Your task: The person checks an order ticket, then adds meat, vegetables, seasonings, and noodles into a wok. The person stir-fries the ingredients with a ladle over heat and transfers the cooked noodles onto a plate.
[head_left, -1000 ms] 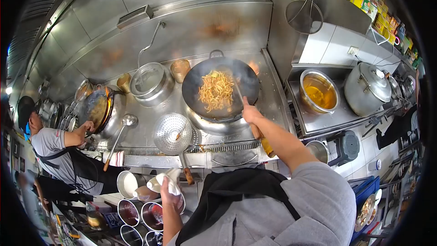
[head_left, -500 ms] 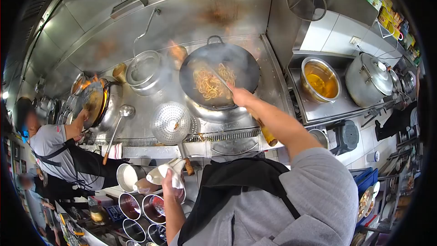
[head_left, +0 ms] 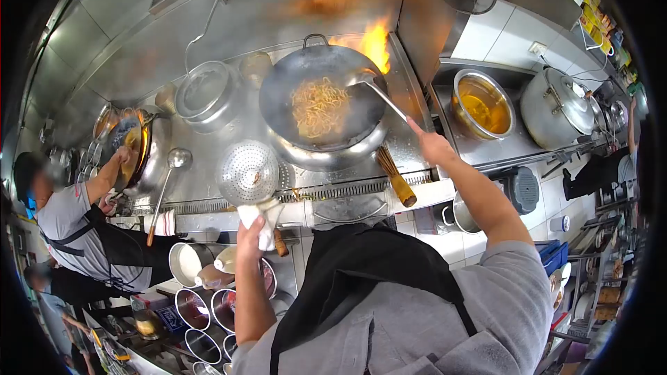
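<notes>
My right hand is closed on the handle of a metal ladle, whose bowl is over the right side of a large dark wok. Noodles lie in the middle of the wok under smoke. Tall flames rise behind its right rim. My left hand grips a white cloth at the counter's front edge, just below a perforated strainer. A bamboo brush stands near the front edge, right of the wok.
A lidded metal pot sits left of the wok. At far left a co-worker handles another wok over fire. Further right are a bowl of orange liquid and a big lidded pot. Metal containers stand at lower left.
My right hand has moved right, drawing the ladle out of the noodles to the wok's right side. Large flames have appeared behind the wok. My left hand has moved up with the cloth.
</notes>
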Available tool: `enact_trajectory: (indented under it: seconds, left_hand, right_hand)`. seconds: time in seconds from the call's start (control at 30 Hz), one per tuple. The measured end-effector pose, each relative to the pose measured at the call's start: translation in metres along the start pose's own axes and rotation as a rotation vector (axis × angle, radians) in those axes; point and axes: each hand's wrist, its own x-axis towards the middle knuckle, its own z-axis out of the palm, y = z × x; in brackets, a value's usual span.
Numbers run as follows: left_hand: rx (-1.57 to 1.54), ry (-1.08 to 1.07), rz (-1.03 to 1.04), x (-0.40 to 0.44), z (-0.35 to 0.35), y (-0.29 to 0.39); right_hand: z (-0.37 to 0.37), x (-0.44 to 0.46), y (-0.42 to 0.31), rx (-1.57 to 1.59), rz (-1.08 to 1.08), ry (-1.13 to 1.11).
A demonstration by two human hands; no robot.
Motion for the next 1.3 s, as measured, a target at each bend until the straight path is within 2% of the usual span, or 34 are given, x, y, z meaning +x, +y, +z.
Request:
enact_trajectory:
  seconds: [0.07,0.13,0.27,0.33,0.4,0.47,0.53,0.57,0.6,0.67,0.7,0.73,0.77,0.8,0.87,0.9,0.93,1.0,1.07,1.13,1.17,1.2,1.23,1.27,1.3]
  left_hand:
    - [-0.003,-0.138,-0.058,0.019,0.016,0.005]
    - [0.010,-0.101,-0.025,0.034,0.044,-0.002]
    - [-0.154,-0.055,-0.237,0.081,0.099,-0.036]
    - [-0.257,-0.043,-0.340,0.095,0.124,-0.044]
    - [-0.324,-0.059,-0.360,0.104,0.149,-0.044]
    - [-0.350,-0.164,-0.394,0.126,0.166,-0.051]
    - [-0.272,-0.039,-0.440,0.157,0.196,-0.048]
    - [-0.237,-0.049,-0.431,0.177,0.203,-0.056]
    - [-0.239,-0.001,-0.434,0.216,0.200,-0.087]
    - [-0.228,0.094,-0.361,0.209,0.215,-0.100]
    - [-0.254,0.028,-0.224,0.182,0.214,-0.089]
    - [-0.249,-0.060,-0.202,0.158,0.197,-0.084]
    - [-0.295,0.009,-0.165,0.123,0.192,-0.073]
    - [-0.288,-0.045,-0.154,0.094,0.170,-0.079]
    - [-0.263,0.068,-0.335,0.022,0.162,-0.073]
    - [-0.260,0.103,-0.299,0.013,0.170,-0.069]
    - [-0.255,0.148,-0.267,0.007,0.172,-0.068]
    - [-0.230,0.142,-0.346,0.047,0.183,-0.038]
    - [-0.231,0.134,-0.379,0.052,0.168,-0.042]
    - [-0.263,0.065,-0.390,0.069,0.172,-0.045]
    - [-0.276,0.004,-0.360,0.091,0.187,-0.028]
    - [-0.429,0.033,-0.293,0.054,0.205,-0.004]
    - [-0.393,-0.034,-0.247,0.056,0.203,-0.005]
    - [-0.363,-0.083,-0.216,0.057,0.196,-0.012]
    - [-0.293,-0.014,-0.292,0.070,0.198,-0.011]
  right_hand:
    - [0.005,0.000,-0.008,0.021,-0.058,0.035]
    - [0.003,-0.020,-0.017,0.010,-0.114,0.073]
    - [0.012,-0.021,0.004,0.018,0.007,-0.060]
    - [-0.012,-0.040,-0.013,0.036,0.020,-0.107]
    - [-0.026,-0.075,-0.020,0.111,-0.117,-0.150]
    - [-0.038,-0.098,-0.008,0.109,-0.208,-0.235]
    - [-0.019,-0.091,0.008,0.174,-0.456,-0.168]
    - [-0.032,-0.083,-0.017,0.104,-0.251,-0.344]
    - [-0.026,-0.068,-0.031,0.102,-0.252,-0.340]
    - [-0.008,-0.031,-0.044,0.005,-0.242,-0.205]
    - [-0.011,-0.028,-0.051,-0.001,-0.251,-0.191]
    - [-0.013,-0.026,-0.058,-0.030,-0.238,-0.148]
    - [-0.013,-0.025,-0.062,-0.040,-0.215,-0.107]
    - [-0.014,-0.031,-0.062,-0.011,-0.203,-0.107]
    - [-0.028,-0.049,-0.056,-0.075,-0.182,-0.107]
    - [-0.026,-0.058,-0.046,-0.094,-0.209,-0.109]
    - [-0.029,-0.069,-0.041,-0.088,-0.205,-0.110]
    - [-0.030,-0.094,-0.033,-0.067,-0.231,-0.163]
    - [-0.014,-0.108,-0.016,0.050,-0.284,-0.139]
    - [-0.046,-0.140,-0.024,0.082,-0.149,-0.339]
    - [-0.054,-0.150,-0.014,0.140,-0.222,-0.314]
    - [-0.050,-0.162,0.001,0.215,-0.294,-0.293]
    - [-0.040,-0.161,0.017,0.268,-0.389,-0.286]
    - [-0.036,-0.151,0.015,0.277,-0.389,-0.291]
    - [-0.032,-0.142,0.015,0.267,-0.416,-0.293]
